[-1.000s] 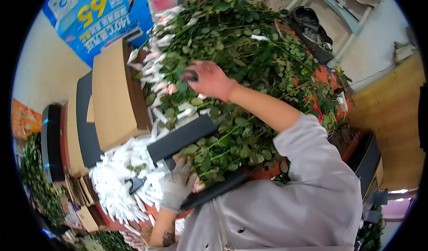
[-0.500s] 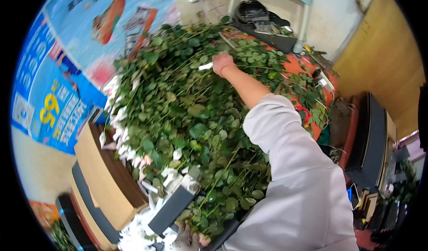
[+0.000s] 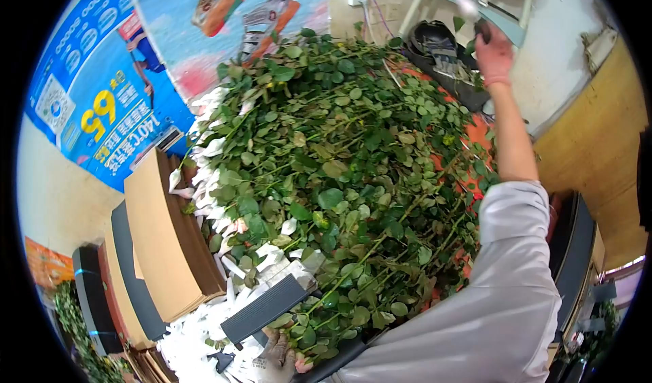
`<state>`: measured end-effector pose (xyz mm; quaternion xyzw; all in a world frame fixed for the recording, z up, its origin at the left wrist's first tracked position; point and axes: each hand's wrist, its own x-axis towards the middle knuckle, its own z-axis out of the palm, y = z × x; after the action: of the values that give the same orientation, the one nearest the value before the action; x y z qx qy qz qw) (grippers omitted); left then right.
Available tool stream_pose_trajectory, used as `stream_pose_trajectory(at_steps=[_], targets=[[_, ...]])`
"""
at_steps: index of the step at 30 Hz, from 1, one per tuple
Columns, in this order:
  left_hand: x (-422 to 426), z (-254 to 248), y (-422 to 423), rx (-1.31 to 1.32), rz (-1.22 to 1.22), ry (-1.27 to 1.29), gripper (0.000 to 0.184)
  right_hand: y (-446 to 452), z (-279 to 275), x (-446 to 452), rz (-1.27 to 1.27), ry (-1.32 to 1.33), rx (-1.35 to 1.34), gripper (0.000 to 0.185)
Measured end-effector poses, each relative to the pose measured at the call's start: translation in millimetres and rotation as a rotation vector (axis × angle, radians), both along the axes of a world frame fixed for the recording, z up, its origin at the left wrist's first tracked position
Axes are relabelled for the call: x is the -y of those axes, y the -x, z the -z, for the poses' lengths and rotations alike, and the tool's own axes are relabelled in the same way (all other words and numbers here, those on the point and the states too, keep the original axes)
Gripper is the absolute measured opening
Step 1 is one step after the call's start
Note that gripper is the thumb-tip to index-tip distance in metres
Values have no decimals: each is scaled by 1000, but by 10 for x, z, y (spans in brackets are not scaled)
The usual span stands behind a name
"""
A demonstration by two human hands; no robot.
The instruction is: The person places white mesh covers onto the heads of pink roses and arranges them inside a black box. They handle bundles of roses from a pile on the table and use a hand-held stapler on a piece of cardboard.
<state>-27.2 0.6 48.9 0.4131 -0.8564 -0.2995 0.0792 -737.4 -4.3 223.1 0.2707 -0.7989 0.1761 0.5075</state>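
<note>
A large heap of leafy rose stems (image 3: 367,172) spreads before me, with white-sleeved buds (image 3: 207,152) along its left side. My right hand (image 3: 496,53), with a band at the wrist, is raised beyond the heap at the upper right, its fingers closed. Beside it is a motion-blurred white-sleeved rose (image 3: 464,4) with a leaf below; its stem is hard to see. My gloved left hand (image 3: 275,361) is low at the bottom edge, fingers curled beside a pink rose (image 3: 303,363); its exact grip is partly hidden. A dark ribbed block (image 3: 268,308) lies just above this hand.
White sleeves (image 3: 190,349) are piled at the lower left, near a cardboard box (image 3: 170,240). A pale chair (image 3: 468,6) stands at the back, with a dark bag (image 3: 435,50) under it. Orange cloth (image 3: 479,135) shows beneath the heap.
My right hand has swung from over the middle of the heap to the upper right, near the chair, with the white-sleeved rose. My left hand stays low. The view has shifted.
</note>
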Motion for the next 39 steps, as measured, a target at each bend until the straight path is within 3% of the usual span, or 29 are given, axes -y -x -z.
stream_pose_trajectory(at_steps=[2, 3, 5, 6, 7, 8, 9, 11, 13, 16, 18, 20, 21, 22, 24, 25, 28, 29, 31, 32, 33, 35, 37, 39], targets=[[0, -86, 47, 58, 23, -28, 35, -606, -461, 117, -111, 44, -53, 28], [-6, -88, 64, 60, 5, -33, 35, -955, -566, 279, -206, -74, -134, 29], [19, -73, 89, 94, -41, -103, 42, -1440, -505, 755, -482, -225, -382, 28], [7, -104, 95, 105, -66, -119, 41, -1729, -336, 994, -447, -347, -406, 23], [-4, -79, 72, 103, -81, -117, 41, -2224, -271, 1183, -505, -509, -185, 19], [-2, -23, 45, 51, -67, -98, 41, -2289, 94, 1568, -680, -592, -258, 18], [-2, 37, 16, 2, -55, -76, 40, -2707, 163, 1657, -801, -916, 175, 23], [38, 42, -40, 10, -53, -48, 42, -2866, 725, 2163, -1121, -850, 92, 29], [81, -135, -32, 84, 72, 38, 40, -2869, 719, 2810, -1004, -817, 190, 33], [38, -155, 11, 15, -21, -93, 44, -2573, 821, 3657, -811, -579, 239, 34], [14, -102, 3, 11, -53, -108, 44, -2517, 952, 4051, -731, -621, 222, 35], [24, -92, 16, 17, -33, -44, 44, -2733, 1054, 4164, -617, -914, 143, 36], [24, -66, 25, 19, -17, 15, 45, -2695, 1360, 4459, -595, -913, 152, 36], [-13, -15, 5, -7, -82, -86, 45, -2591, 1805, 4849, -439, -895, -36, 32], [-13, -35, 22, -40, -90, -122, 44, -2674, 1595, 4575, -394, -972, -9, 26], [-28, -56, 26, -72, -111, -154, 44, -2916, 1121, 4051, -500, -1063, 211, 24], [-33, -108, 53, -23, -129, -213, 43, -2843, 1260, 3841, -638, -1059, 109, 37], [-30, -77, 71, -29, -114, -192, 43, -2814, 1233, 3805, -678, -1161, 234, 39], [-102, 157, -42, -77, -255, -395, 43, -2796, 1141, 3693, -662, -1214, 390, 41], [-173, 641, -298, -68, -246, -421, 44, -2812, 1135, 3677, -598, -1267, 328, 44], [-135, 455, -231, -61, -250, -405, 44, -2833, 1140, 3663, -532, -1319, 267, 46], [-35, -86, 45, 78, -61, -88, 44, -2835, 1222, 3545, -555, -1223, 33, 27], [-23, -106, 52, 130, -40, -97, 45, -2683, 1318, 3610, -696, -933, -94, 18], [4, -11, 13, 78, 73, 166, 45, -2542, 1009, 3349, -689, -810, -7, 19]])
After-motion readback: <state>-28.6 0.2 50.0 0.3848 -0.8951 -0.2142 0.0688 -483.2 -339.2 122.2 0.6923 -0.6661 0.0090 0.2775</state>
